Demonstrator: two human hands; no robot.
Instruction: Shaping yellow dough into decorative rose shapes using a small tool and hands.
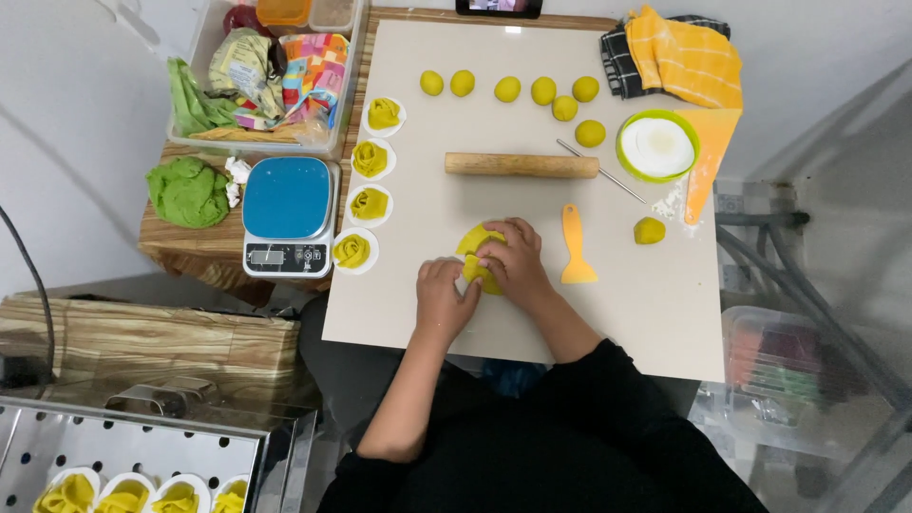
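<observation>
Both hands press on a soft yellow dough piece (478, 255) near the front middle of the smooth pale surface (655, 304). The left hand (444, 296) has its grip curled onto the dough's near edge. The right hand (513, 258) has its grip bent over the top, pinching the dough. The dough is flat and round with folds, so I cannot tell which way it points. Just right lies an orange plastic scraper (575, 249), handle pointing far. A wooden rolling pin (522, 164) lies left to right behind. Round dough balls (507, 89) sit far back. A blue-topped scale (287, 215) stands at the left.
</observation>
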